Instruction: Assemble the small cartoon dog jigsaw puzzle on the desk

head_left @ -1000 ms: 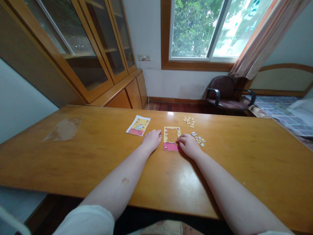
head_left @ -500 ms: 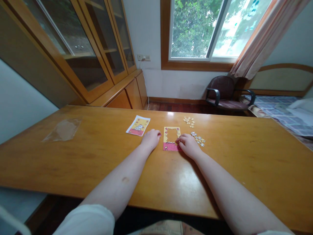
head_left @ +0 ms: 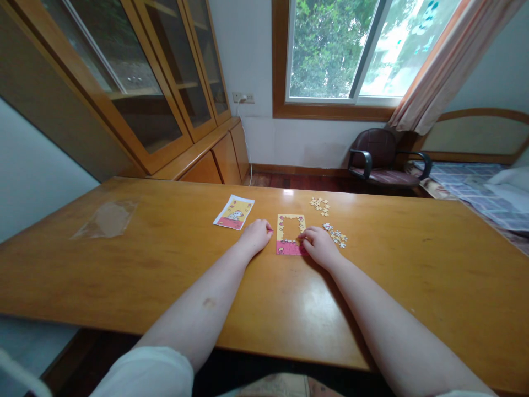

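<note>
A small jigsaw puzzle (head_left: pixel 290 234), yellow above and pink below with an unfilled middle, lies on the wooden table (head_left: pixel 165 275). My left hand (head_left: pixel 257 236) rests at its left edge with the fingers curled; whether it holds a piece is hidden. My right hand (head_left: pixel 318 245) sits on the puzzle's lower right side, fingers pinched at its border, and what they grip is too small to name. Loose pieces (head_left: pixel 336 235) lie just right of that hand. A second heap of pieces (head_left: pixel 320 205) lies farther back. A picture card (head_left: pixel 233 212) showing the finished image lies to the left.
A clear plastic bag (head_left: pixel 106 219) lies at the table's far left. Glass-fronted wooden cabinets (head_left: pixel 165 82) line the left wall. A dark office chair (head_left: pixel 378 157) stands under the window, and a bed (head_left: pixel 479 187) is at the right.
</note>
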`<state>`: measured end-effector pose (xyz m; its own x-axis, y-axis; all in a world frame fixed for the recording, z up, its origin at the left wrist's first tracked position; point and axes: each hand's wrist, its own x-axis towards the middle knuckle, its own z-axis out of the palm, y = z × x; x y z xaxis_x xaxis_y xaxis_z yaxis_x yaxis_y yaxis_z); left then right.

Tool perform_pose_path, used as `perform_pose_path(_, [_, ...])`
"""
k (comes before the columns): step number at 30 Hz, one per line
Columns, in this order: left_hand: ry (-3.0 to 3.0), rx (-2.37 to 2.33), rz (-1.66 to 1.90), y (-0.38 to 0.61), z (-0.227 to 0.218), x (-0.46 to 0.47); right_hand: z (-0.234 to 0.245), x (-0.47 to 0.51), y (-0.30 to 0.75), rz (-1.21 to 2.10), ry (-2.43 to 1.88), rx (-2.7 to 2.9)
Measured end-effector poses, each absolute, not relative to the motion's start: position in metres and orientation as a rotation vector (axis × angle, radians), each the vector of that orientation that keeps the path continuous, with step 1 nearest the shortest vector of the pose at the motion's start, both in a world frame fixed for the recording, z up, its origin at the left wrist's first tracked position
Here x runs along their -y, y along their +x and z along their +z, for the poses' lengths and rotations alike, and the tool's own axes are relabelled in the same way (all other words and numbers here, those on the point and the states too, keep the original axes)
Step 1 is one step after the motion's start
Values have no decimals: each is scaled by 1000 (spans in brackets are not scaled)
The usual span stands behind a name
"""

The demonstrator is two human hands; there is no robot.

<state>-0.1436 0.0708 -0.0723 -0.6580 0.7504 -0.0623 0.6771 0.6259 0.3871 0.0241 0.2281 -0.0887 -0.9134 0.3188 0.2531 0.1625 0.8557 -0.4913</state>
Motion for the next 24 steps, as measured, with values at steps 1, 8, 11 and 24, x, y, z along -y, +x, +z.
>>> perform_pose_path(1, [1169, -2630, 490, -144, -72, -71, -89, -228, 24, 675, -362, 2703])
perform_pose_path(8, [1138, -2639, 525, -142, -72, -71, -86, -227, 24, 660, -394, 2691])
perform_pose_path(11, [1150, -2640, 573, -141, -71, -71, -86, -226, 24, 661, -403, 2690])
perform_pose_path(24, [972, -1908, 1402, -111, -72, -85, -82, -222, 27, 737, -199, 2535])
